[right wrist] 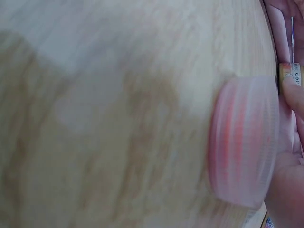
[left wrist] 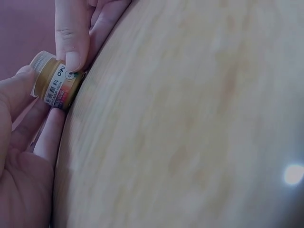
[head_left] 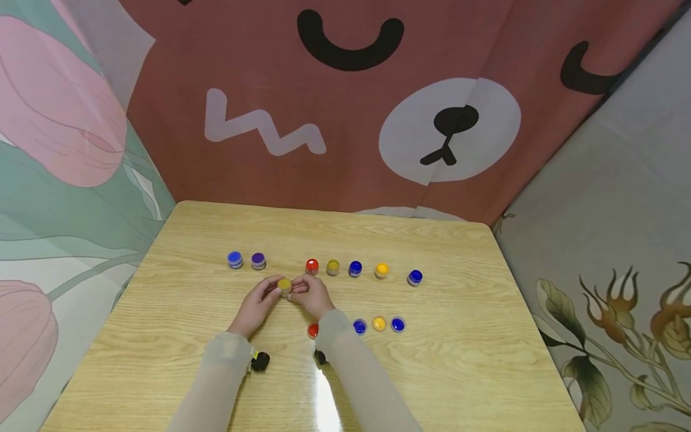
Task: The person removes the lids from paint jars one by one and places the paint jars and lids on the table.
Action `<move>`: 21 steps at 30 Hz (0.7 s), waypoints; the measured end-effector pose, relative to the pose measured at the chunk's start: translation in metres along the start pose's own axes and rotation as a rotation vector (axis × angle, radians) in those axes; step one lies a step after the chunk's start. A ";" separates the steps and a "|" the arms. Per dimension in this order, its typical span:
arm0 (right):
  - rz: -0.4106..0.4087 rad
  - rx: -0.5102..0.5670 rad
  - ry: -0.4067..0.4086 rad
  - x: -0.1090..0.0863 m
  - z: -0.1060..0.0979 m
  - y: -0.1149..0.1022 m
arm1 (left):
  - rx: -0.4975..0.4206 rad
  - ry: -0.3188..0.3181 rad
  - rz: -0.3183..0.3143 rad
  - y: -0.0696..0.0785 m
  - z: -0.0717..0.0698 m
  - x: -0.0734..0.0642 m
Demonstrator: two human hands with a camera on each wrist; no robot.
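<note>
Both hands meet over a small ochre paint jar (head_left: 284, 287) near the middle of the table. My left hand (head_left: 254, 306) pinches it, its thumb at the clear ribbed lid (left wrist: 42, 64) in the left wrist view. From the other side my right hand (head_left: 315, 296) pinches the same jar, its thumb pressed on the labelled side. The lid sits on the jar. Beside the right wrist lies a loose translucent ribbed lid (right wrist: 244, 142), red inside; in the head view this red lid (head_left: 313, 330) is partly hidden by the sleeve.
Behind the hands stand red (head_left: 312, 266), ochre (head_left: 333, 267), blue (head_left: 355, 268), yellow (head_left: 381, 270) and another blue jar (head_left: 415, 277). Blue (head_left: 234, 260) and purple jars (head_left: 258, 261) stand at left. Nearer lie blue (head_left: 359, 326) and yellow lids (head_left: 379, 324), plus another blue lid (head_left: 397, 324).
</note>
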State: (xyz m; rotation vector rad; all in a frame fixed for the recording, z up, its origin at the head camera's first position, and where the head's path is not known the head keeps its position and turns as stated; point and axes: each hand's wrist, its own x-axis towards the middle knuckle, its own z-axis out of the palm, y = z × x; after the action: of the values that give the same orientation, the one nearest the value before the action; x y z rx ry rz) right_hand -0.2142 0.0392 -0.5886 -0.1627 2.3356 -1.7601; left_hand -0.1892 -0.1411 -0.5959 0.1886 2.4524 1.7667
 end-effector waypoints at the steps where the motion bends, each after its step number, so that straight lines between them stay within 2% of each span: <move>1: 0.006 0.000 0.000 0.000 0.000 0.000 | -0.005 0.006 0.000 0.000 0.000 0.000; 6: 0.019 0.005 0.008 -0.001 0.000 -0.002 | -0.006 0.016 0.029 -0.002 0.003 0.000; 13: 0.020 -0.002 0.014 -0.002 0.001 -0.004 | -0.052 0.020 0.002 0.025 0.004 -0.010; 21: 0.028 -0.002 0.014 -0.004 0.001 -0.007 | -0.064 0.016 -0.010 0.001 0.005 -0.001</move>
State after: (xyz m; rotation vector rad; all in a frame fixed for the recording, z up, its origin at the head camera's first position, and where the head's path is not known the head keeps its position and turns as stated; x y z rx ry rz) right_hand -0.2101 0.0377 -0.5816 -0.1180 2.3383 -1.7514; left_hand -0.1878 -0.1365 -0.5962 0.1570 2.3999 1.8464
